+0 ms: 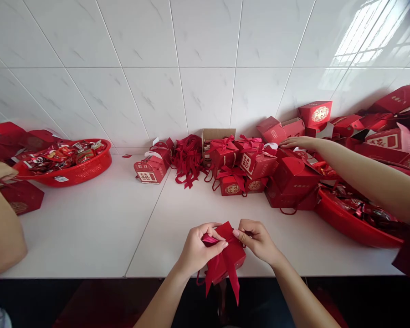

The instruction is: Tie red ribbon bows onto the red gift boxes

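"囍" — on red boxes

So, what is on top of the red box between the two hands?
A red ribbon lies over the box, two ends hanging down. The left hand covers part of the top; what is beneath is hidden.

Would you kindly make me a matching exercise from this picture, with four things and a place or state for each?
1. Person's left hand
2. Loose ribbon pile
3. Left red basket
4. Tiled wall

A. White, behind the table
B. Holding wrapped sweets
C. At the nearest red box
D. Left of the cardboard box

Pairs: 1-C, 2-D, 3-B, 4-A.
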A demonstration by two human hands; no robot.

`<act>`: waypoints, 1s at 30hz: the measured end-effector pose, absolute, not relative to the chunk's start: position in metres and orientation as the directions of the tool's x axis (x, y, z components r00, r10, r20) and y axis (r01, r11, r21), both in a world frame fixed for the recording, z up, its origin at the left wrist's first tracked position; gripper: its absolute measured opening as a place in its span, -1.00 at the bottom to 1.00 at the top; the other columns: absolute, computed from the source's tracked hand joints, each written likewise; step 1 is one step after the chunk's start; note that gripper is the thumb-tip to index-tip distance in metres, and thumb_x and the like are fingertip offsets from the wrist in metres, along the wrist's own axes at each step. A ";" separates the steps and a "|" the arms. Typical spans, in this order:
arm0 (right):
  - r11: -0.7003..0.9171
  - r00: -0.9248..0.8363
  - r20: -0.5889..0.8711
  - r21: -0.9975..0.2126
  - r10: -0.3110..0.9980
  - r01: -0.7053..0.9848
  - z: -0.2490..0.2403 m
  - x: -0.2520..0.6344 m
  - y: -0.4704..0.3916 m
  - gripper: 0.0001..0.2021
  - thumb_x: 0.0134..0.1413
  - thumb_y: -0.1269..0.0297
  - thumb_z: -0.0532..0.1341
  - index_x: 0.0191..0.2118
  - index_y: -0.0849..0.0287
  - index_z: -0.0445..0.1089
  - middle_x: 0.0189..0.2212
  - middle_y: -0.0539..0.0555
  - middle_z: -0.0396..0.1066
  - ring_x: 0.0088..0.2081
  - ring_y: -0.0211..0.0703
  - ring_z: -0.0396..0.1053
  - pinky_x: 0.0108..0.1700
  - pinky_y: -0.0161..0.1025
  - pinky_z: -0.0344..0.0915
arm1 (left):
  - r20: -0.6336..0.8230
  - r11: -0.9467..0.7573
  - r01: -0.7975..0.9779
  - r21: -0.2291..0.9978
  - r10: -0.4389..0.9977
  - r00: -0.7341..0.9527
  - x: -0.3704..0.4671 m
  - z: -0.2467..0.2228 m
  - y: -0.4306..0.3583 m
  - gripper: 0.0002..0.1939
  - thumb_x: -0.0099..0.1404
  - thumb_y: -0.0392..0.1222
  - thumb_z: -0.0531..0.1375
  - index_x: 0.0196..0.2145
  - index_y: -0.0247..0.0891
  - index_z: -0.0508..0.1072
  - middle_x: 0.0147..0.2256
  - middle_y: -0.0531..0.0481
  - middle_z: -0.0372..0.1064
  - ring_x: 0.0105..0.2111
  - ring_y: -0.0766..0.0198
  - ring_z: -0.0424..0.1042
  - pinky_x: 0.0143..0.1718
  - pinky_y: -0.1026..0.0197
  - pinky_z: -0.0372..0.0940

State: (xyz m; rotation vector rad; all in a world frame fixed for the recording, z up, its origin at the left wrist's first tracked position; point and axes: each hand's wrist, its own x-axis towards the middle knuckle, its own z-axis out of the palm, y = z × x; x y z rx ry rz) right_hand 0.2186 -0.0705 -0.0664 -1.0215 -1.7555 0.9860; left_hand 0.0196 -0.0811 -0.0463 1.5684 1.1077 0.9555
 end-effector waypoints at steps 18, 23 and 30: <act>0.584 -0.426 0.402 -0.613 0.811 0.533 -0.028 0.197 -0.079 -0.93 0.04 0.26 0.32 -0.43 0.06 0.52 0.05 0.15 0.29 0.12 0.17 0.15 0.04 0.15 0.21 | -0.073 0.064 0.035 0.997 0.919 0.387 0.018 -0.021 -0.060 -0.49 0.27 0.11 0.10 -0.69 -0.27 0.34 -0.12 -0.09 0.48 -0.17 0.11 0.46 -0.15 0.17 0.32; 0.597 -0.433 0.411 -0.566 0.802 0.569 -0.028 0.193 -0.076 -0.94 0.00 0.34 0.33 -0.46 0.08 0.51 0.03 0.13 0.32 0.10 0.17 0.15 0.05 0.16 0.20 | -0.028 -0.010 0.102 0.995 0.930 0.366 0.019 -0.018 -0.050 -0.50 0.31 0.10 0.07 -0.67 -0.24 0.27 -0.37 -0.01 0.43 -0.32 0.23 0.41 -0.27 0.23 0.27; 0.561 -0.395 0.399 -0.596 0.828 0.575 -0.029 0.189 -0.078 -0.86 -0.07 0.48 0.30 -0.55 0.15 0.42 -0.04 0.15 0.35 0.08 0.13 0.19 0.03 0.10 0.23 | 0.122 -0.240 0.349 0.906 0.937 0.328 0.024 -0.027 -0.034 -0.48 0.36 0.07 0.01 -0.65 -0.30 0.29 -0.24 -0.02 0.36 -0.49 0.39 0.25 -0.39 0.30 0.18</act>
